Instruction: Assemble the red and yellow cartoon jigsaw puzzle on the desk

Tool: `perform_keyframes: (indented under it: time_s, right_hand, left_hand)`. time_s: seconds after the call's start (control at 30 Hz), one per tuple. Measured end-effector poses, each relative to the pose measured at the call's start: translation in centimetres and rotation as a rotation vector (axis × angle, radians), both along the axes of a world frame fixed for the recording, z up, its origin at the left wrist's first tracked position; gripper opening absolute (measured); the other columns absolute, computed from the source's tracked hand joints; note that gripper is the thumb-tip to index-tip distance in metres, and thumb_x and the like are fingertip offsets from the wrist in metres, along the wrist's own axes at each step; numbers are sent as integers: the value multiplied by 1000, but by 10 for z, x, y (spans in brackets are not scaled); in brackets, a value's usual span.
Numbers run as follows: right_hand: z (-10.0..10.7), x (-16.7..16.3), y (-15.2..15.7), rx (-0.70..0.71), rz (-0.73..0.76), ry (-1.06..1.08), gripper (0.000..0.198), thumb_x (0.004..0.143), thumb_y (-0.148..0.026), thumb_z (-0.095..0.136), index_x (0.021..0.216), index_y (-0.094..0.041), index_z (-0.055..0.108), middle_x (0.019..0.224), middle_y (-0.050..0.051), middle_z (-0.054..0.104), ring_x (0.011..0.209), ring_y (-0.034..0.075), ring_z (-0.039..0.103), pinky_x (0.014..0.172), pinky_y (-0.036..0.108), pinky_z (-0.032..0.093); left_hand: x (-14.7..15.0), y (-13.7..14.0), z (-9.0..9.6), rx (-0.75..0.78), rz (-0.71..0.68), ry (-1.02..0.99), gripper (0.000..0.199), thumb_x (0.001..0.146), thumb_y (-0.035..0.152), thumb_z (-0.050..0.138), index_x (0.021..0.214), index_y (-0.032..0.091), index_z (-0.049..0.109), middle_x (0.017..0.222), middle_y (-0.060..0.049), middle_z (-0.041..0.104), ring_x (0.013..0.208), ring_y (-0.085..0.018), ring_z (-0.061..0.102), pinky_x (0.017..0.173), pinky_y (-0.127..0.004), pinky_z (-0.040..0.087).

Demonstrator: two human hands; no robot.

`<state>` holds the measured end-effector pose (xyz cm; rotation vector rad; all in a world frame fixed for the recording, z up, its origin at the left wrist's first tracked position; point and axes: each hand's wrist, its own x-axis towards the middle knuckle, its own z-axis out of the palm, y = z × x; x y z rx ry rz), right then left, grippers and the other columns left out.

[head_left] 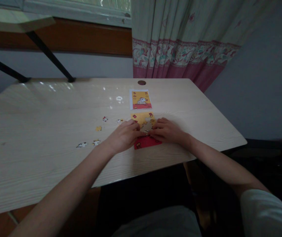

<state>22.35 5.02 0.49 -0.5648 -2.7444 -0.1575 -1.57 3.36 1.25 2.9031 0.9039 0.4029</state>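
A partly assembled jigsaw puzzle [147,142] lies on the table, yellow at the top and red along the bottom, with a grey gap in its middle. My left hand [128,133] rests on its left side, fingers curled and thumb reaching inward. From the right, my right hand [166,131] covers the other edge, also with bent fingers. The fingertips of both hands meet at a small white puzzle piece [146,131] at the lower part of the gap; the fingers hide much of it.
Several loose pieces lie to the left, among them a yellow piece [98,128] and a white piece [82,144]. Behind the puzzle is a reference picture [141,100] of a white animal. The table [44,131] has a cable hole [142,82] and black shelf legs [52,57] at the back.
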Motion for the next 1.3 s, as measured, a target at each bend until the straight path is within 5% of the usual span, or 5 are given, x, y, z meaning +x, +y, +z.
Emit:
perform_keyframes:
  time_s: [0.17, 0.47, 0.77, 0.97, 1.3]
  right_hand:
    - [2, -1, -2, -5, 13, -28, 23, 93, -29, 46, 89, -21, 67, 82, 4, 64, 79, 16, 50, 70, 30, 33]
    - [-1, 10, 15, -312, -95, 294, 21, 89, -29, 51, 84, -17, 67, 75, 5, 62, 72, 15, 55, 68, 27, 43]
    - [-2, 19, 25, -303, -192, 324, 19, 86, -26, 52, 76, -15, 63, 65, 3, 61, 63, 13, 51, 62, 26, 38]
    - [-3, 18, 24, -317, -203, 330, 20, 86, -28, 52, 75, -15, 63, 64, 2, 60, 62, 12, 50, 61, 25, 36]
    - [-2, 17, 23, -304, -188, 341, 19, 86, -26, 52, 76, -16, 63, 63, 1, 60, 60, 12, 48, 60, 25, 36]
  left_hand:
    - [5, -2, 7, 27, 36, 99, 27, 88, 18, 50, 106, 27, 68, 89, -7, 58, 86, -21, 47, 73, -32, 39]
    - [-4, 2, 4, -70, 8, -104, 36, 85, 11, 42, 107, 24, 67, 91, -8, 56, 85, -20, 45, 75, -33, 40]
    - [-35, -14, 36, -74, 170, 11, 28, 89, 22, 41, 93, 14, 67, 80, -8, 59, 76, -20, 50, 73, -35, 41]
    - [-55, -37, 30, -164, 218, 36, 28, 92, 26, 41, 90, 16, 67, 83, -8, 60, 78, -19, 53, 72, -33, 44]
    - [-48, -51, 17, -214, 273, 1, 21, 88, 25, 47, 83, 16, 66, 85, -8, 63, 82, -20, 55, 74, -34, 46]
